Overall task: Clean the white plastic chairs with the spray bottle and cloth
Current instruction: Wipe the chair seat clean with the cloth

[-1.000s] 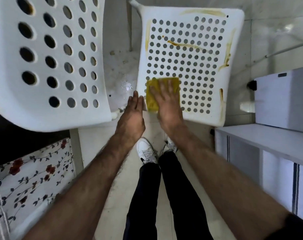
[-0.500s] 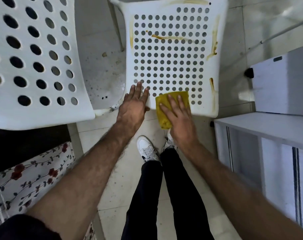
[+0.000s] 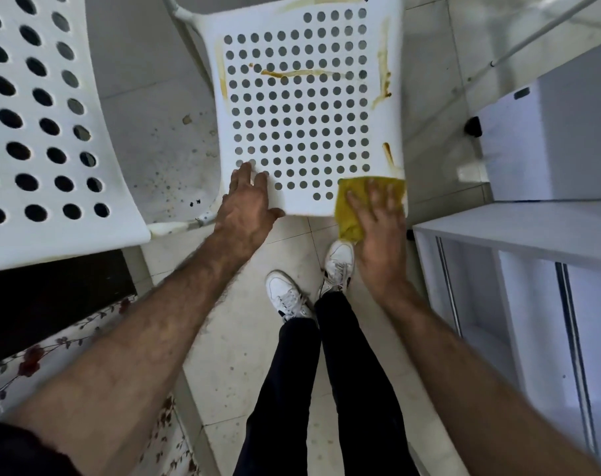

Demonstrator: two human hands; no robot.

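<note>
A white perforated plastic chair seat [image 3: 302, 108] lies in front of me, streaked with brown-yellow stains along its edges and across the middle. My right hand [image 3: 378, 231] presses a yellow cloth [image 3: 352, 207] flat against the seat's near right corner, fingers spread. My left hand [image 3: 245, 204] holds the near left edge of the seat, fingers on top and thumb at the rim. A second white chair [image 3: 48, 132] with larger holes fills the left. No spray bottle is in view.
White shelving [image 3: 519, 269] stands close on the right with a white box [image 3: 549, 132] beyond it. A floral-patterned surface [image 3: 51, 355] sits at lower left. My legs and white shoes [image 3: 285, 293] stand on the spotted tile floor between them.
My right hand has slid the cloth rightward along the seat's near edge to its right corner. My left hand has stayed on the near left edge.
</note>
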